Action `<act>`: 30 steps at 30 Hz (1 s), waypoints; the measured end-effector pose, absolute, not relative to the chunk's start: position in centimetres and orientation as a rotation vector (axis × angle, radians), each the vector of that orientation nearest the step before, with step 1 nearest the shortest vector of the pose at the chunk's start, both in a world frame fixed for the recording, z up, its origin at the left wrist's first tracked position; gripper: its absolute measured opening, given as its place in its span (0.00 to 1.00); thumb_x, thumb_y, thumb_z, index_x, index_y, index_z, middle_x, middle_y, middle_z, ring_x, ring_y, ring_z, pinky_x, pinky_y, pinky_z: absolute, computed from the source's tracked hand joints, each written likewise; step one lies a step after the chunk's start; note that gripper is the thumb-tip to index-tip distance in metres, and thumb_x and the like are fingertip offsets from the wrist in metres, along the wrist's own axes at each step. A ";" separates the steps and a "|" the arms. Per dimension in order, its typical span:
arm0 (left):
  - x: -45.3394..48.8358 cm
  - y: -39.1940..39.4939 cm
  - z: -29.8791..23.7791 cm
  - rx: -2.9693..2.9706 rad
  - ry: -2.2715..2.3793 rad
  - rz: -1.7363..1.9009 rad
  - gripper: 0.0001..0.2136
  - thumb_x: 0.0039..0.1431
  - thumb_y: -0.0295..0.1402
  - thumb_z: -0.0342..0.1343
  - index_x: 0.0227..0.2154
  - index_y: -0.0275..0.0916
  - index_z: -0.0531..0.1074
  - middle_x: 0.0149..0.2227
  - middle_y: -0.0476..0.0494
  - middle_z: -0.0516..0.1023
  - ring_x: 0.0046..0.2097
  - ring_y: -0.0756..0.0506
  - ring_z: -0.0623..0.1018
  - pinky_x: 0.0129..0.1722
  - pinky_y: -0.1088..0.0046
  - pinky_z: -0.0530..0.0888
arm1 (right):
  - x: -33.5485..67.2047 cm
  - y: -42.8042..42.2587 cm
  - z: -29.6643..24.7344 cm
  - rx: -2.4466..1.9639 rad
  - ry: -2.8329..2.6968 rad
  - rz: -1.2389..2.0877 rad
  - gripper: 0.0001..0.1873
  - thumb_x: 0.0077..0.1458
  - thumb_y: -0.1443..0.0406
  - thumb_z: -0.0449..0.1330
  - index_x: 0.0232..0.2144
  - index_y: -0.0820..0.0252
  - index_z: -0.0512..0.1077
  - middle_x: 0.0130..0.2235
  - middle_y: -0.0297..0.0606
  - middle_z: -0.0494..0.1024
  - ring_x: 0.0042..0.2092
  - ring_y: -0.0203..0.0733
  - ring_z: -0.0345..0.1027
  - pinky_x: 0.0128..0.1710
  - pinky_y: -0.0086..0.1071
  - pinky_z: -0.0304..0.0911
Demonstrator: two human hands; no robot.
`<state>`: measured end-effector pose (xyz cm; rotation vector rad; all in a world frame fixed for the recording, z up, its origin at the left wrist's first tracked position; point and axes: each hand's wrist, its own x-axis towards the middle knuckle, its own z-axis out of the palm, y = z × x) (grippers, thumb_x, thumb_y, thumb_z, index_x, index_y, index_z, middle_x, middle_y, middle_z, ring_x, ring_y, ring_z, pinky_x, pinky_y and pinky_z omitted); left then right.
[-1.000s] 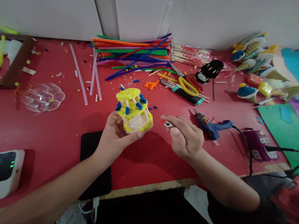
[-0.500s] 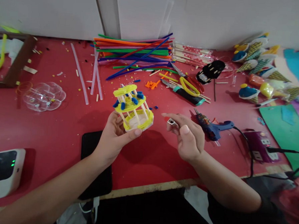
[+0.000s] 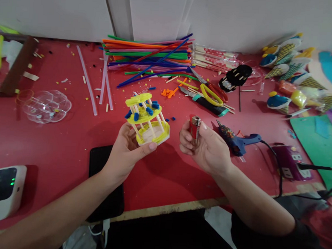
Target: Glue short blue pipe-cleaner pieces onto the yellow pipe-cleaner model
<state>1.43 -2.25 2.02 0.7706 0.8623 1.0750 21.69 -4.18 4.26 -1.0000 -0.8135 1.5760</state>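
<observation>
Held by its base in my left hand [image 3: 128, 146] is a small tiered craft model [image 3: 144, 117]. It has yellow fuzzy rounds, pale stick posts and short blue fuzzy pieces on its middle tier. The model tilts slightly, raised above the red table. To its right, my right hand [image 3: 206, 145] is closed round a red lighter [image 3: 195, 128], whose metal top points up. No flame shows. Beyond the right hand lies a blue glue gun [image 3: 237, 141] with a black cord.
A heap of coloured pipe cleaners [image 3: 149, 58] lies at the back, near pliers [image 3: 206, 104] and a small black model [image 3: 235, 79]. A clear flower-shaped tray [image 3: 48, 107], a black phone [image 3: 107, 184] and a white device [image 3: 3, 192] are on the left. Penguin-like figures [image 3: 278, 102] stand right.
My right hand has turned so the lighter now stands upright instead of lying sideways, with the fingers wrapped round it. The left hand and model stay nearly in place.
</observation>
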 end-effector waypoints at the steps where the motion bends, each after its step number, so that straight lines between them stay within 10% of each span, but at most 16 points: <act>1: 1.4 -2.2 2.0 0.773 0.868 1.074 0.25 0.44 0.28 0.77 0.44 0.45 0.73 0.51 0.49 0.83 0.54 0.45 0.82 0.55 0.70 0.79 | 21.7 -4.0 4.4 -0.978 -0.815 1.608 0.20 0.57 0.46 0.63 0.35 0.54 0.70 0.26 0.27 0.59 0.23 0.32 0.50 0.19 0.28 0.51; 22: 1.4 -2.3 2.1 0.780 0.902 1.073 0.25 0.42 0.30 0.77 0.43 0.46 0.73 0.51 0.48 0.82 0.56 0.41 0.81 0.58 0.64 0.78 | 22.3 -3.5 4.9 -0.976 -0.853 1.735 0.25 0.56 0.41 0.60 0.30 0.52 0.60 0.23 0.21 0.50 0.19 0.29 0.43 0.14 0.25 0.47; 30: 1.0 -2.3 2.3 0.627 0.823 0.989 0.23 0.47 0.37 0.76 0.46 0.50 0.77 0.47 0.52 0.84 0.51 0.45 0.83 0.52 0.71 0.80 | 22.0 -4.2 3.4 -0.960 -0.991 1.553 0.20 0.61 0.47 0.62 0.37 0.51 0.59 0.28 0.25 0.74 0.19 0.32 0.66 0.16 0.27 0.61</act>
